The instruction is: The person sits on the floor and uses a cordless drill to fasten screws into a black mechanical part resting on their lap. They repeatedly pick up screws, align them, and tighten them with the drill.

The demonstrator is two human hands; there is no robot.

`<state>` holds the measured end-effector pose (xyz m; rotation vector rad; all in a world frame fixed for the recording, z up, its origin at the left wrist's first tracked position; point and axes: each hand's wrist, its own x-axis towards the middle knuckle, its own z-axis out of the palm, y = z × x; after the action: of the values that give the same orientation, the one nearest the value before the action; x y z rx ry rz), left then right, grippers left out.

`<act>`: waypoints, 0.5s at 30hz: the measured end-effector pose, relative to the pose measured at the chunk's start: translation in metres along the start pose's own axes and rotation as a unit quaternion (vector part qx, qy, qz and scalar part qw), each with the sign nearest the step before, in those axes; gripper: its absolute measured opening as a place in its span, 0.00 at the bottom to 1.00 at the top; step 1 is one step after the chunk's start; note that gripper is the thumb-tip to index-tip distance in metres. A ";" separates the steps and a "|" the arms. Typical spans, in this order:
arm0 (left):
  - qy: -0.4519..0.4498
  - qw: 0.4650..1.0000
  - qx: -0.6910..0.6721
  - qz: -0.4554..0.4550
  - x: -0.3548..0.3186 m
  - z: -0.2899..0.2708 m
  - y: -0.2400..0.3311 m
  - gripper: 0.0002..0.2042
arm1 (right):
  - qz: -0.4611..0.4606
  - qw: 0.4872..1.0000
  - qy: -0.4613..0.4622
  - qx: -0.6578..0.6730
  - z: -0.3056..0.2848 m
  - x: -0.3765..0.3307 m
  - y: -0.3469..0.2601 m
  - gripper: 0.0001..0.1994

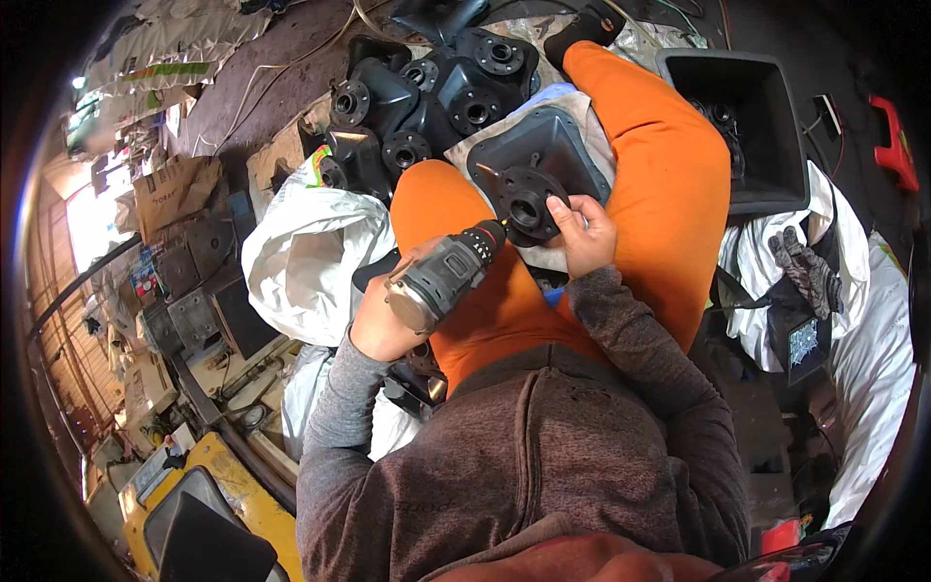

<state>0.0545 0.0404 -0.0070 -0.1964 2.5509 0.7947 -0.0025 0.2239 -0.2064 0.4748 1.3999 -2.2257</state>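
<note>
A grey cordless drill point(434, 283) is in my left hand point(381, 320), its fingers wrapped around the handle, mostly hidden under the drill body. Its chuck points up and right, and the tip is at the near left rim of a round black flange point(529, 206). That flange forms the neck of a black square-based part point(558, 145), which rests on a pale cloth point(599, 131) between my orange-trousered legs. With thumb and fingers, my right hand point(588, 236) grips the flange's right edge. Whether the drill is turning cannot be seen.
Several similar black flanged parts point(427, 107) are heaped beyond my knees. An open white sack point(308, 254) stands at left. At right are a black bin point(776, 179) with dark pieces inside, grey gloves point(810, 272) and a container of small metal pieces point(803, 343). Cables cross the far floor.
</note>
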 end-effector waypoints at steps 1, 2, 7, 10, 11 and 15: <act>-0.003 1.000 0.018 0.012 0.000 0.000 -0.002 0.26 | 0.001 1.000 0.001 0.003 0.000 0.001 0.000 0.09; -0.013 1.000 0.015 0.001 0.002 -0.001 -0.001 0.26 | 0.003 1.000 0.003 0.005 0.001 0.002 0.000 0.09; -0.029 0.999 0.018 0.014 0.011 -0.006 0.011 0.26 | -0.025 0.993 0.033 -0.114 0.002 0.024 0.004 0.13; -0.031 0.998 0.019 0.049 0.026 -0.014 0.010 0.28 | -0.057 0.962 0.027 -0.266 0.015 0.056 -0.014 0.15; -0.050 0.998 0.028 0.030 0.028 -0.016 0.009 0.29 | -0.064 0.946 0.021 -0.318 0.016 0.065 -0.017 0.15; -0.086 0.995 0.054 -0.005 0.034 -0.018 0.007 0.33 | -0.032 0.930 0.022 -0.364 0.010 0.074 -0.015 0.17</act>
<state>0.0156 0.0358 -0.0062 -0.1006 2.4198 0.6375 -0.0727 0.2057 -0.2299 0.2128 2.1325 -1.5625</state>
